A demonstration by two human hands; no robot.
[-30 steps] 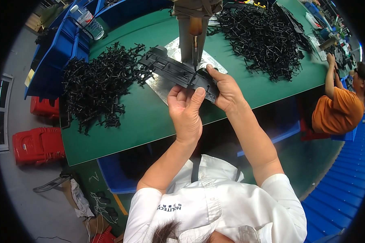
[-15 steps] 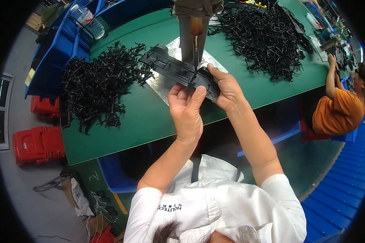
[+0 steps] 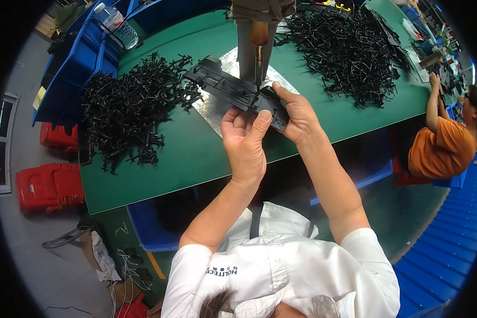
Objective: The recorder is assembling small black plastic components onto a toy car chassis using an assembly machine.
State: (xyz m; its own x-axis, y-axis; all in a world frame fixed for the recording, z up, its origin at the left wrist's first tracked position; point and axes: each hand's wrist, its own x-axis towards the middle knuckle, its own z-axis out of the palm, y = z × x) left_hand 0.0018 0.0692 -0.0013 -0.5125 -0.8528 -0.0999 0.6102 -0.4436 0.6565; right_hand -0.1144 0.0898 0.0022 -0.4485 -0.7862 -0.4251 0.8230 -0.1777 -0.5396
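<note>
A long black plastic housing [image 3: 222,88] is tilted in my two hands, its ribbed inner side up. My left hand [image 3: 245,140] is closed on its near edge, thumb on top and fingers curled beneath. On its right end my right hand [image 3: 299,115] is closed too, thumb along the top. The thin tip of an upright machine tool [image 3: 259,66] comes down at the housing, right of its middle; whether it touches cannot be made out. Under the housing a shiny metal plate [image 3: 209,117] lies on the green table [image 3: 196,183].
Piles of small black plastic parts lie left [image 3: 124,116] and right [image 3: 350,58]. A blue bin [image 3: 69,79] and a water bottle [image 3: 116,26] stand at the far left. Red stools [image 3: 50,185] are beside the table. At the right, a person in orange [image 3: 442,146] works nearby.
Both hands keep their hold on the housing, which stays under the tool tip. Only a very slight shift of the view shows.
</note>
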